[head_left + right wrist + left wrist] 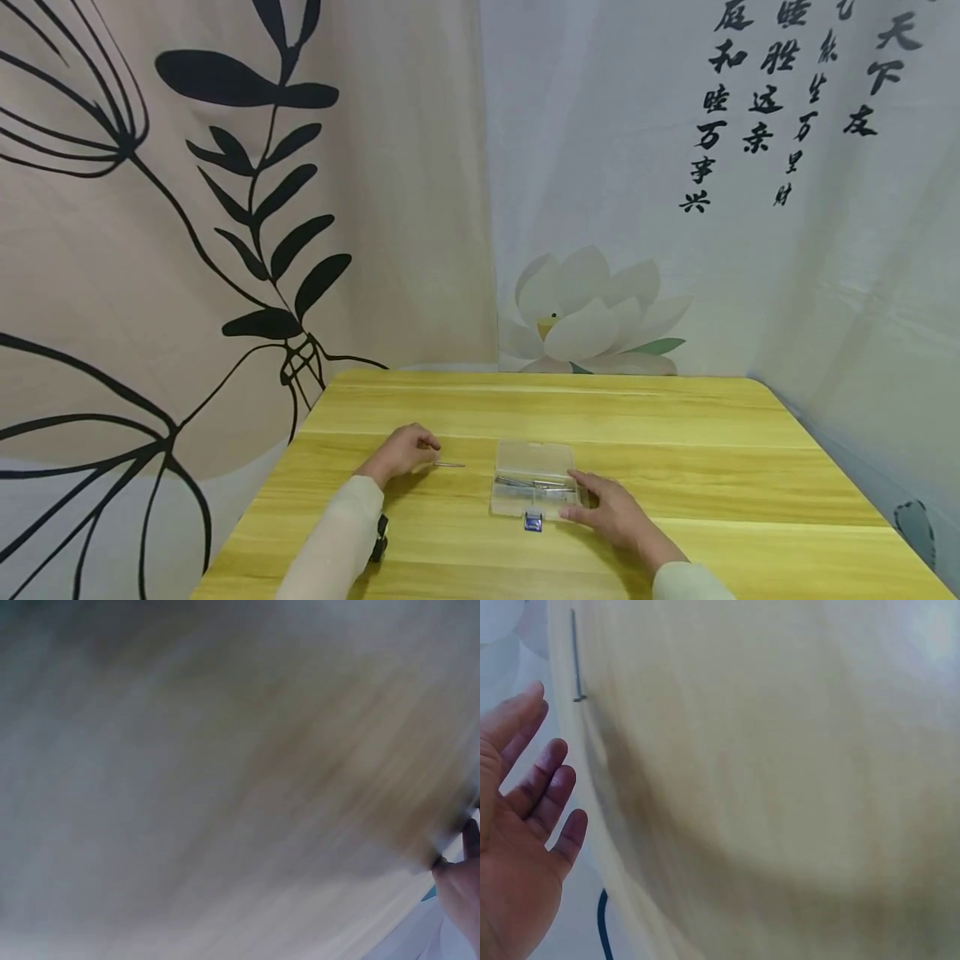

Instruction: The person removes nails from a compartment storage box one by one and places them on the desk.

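A single metal nail lies on the table, its flat head visible in the left wrist view. My left hand is just left of it, palm partly turned up and fingers loosely bent. A small gap separates the fingertips from the nail in the left wrist view. To the right, a clear plastic box stands with its lid tipped back. Several nails lie in its compartments. My right hand holds the box's right end between thumb and fingers. The right wrist view is blurred, with only fingers at its edge.
A small blue tab is at the box's front edge. The wood-grain table extends around both hands. Behind it hangs a printed cloth with plants and writing. A black band is beside the left sleeve.
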The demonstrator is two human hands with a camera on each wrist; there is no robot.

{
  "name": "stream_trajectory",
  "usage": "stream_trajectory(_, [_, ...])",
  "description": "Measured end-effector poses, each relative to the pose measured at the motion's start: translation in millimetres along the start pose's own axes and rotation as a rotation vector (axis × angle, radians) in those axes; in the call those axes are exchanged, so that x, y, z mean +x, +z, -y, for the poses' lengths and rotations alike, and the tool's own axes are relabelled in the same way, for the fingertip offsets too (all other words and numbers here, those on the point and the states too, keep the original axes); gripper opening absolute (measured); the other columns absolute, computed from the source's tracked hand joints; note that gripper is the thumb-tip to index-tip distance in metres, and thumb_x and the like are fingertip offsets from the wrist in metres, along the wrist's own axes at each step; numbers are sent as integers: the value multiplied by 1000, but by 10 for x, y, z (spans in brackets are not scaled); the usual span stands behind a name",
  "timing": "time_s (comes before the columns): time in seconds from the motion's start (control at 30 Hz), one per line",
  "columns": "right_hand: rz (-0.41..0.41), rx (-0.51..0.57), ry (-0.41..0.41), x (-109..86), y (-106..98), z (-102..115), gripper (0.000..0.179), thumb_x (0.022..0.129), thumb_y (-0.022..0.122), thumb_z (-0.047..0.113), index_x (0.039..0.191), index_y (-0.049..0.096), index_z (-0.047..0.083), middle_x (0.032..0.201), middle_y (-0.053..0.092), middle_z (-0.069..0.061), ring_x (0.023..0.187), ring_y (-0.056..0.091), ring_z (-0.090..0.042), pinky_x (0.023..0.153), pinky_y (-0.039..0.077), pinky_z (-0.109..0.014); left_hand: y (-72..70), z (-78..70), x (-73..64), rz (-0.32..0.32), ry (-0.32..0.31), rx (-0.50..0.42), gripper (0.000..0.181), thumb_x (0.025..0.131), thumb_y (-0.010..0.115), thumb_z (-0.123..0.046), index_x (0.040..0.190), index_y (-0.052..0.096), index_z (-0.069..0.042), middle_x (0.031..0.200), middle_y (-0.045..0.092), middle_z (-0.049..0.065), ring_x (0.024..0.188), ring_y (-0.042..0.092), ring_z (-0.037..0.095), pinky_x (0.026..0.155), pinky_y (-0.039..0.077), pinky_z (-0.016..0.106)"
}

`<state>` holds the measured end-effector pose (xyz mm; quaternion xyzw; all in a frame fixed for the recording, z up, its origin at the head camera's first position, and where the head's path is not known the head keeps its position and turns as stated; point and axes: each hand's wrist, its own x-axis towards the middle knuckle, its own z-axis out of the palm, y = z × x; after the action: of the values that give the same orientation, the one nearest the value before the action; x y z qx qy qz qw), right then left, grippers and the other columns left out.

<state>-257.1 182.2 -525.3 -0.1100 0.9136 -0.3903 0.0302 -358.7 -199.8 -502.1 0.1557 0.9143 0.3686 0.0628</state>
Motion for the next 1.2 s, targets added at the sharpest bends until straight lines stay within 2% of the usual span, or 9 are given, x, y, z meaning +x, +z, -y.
stream_trajectory(0.23, [-8, -2, -6, 9, 11, -9, 75, 83, 78, 45, 143, 53, 7, 142, 51, -23, 131, 44, -47, 106, 31, -61, -27, -136, 32, 4, 41, -32, 20, 96, 67, -17, 113, 72, -7, 117, 62, 6, 113, 55, 31, 94, 44, 52])
stream_trajectory(0.4, [-1, 5, 1, 18, 14, -22, 76, 83, 78, 45, 143, 53, 8, 142, 51, -23, 131, 43, -47, 106, 31, -61, 6, -255, 67, 20, 80, -31, 22, 98, 65, -19, 115, 71, -6, 119, 62, 6, 113, 54, 30, 94, 44, 52])
stream_trajectory(0.53, [6, 5, 7, 27, 15, -32, 76, 83, 78, 46, 144, 52, 9, 143, 50, -22, 132, 43, -46, 106, 32, -61, 41, -375, 88, 41, 111, -70, 21, 98, 65, -18, 114, 70, -7, 117, 62, 6, 112, 53, 30, 93, 43, 52])
stream_trajectory(0.77, [14, 7, 10, 43, 17, -43, 77, 83, 77, 47, 144, 52, 8, 143, 50, -23, 133, 42, -46, 107, 31, -60, 145, -521, 156, 73, 193, -71, 19, 97, 66, -19, 112, 71, -7, 111, 62, 3, 107, 54, 26, 91, 44, 48])
stream_trajectory(0.93, [22, 19, 22, 55, 14, -39, 76, 83, 77, 46, 144, 52, 8, 143, 49, -24, 133, 41, -46, 107, 30, -60, 224, -622, 187, 87, 220, -63, 22, 97, 67, -18, 113, 71, -3, 109, 63, 2, 104, 55, 22, 89, 45, 45])
stream_trajectory(1.2, [14, 7, 22, 48, 19, -33, 77, 83, 77, 45, 144, 51, 7, 143, 49, -24, 133, 42, -47, 107, 30, -61, 325, -796, 202, 94, 259, -61, 18, 94, 70, -17, 108, 72, -6, 106, 64, 3, 101, 57, 24, 87, 45, 43])
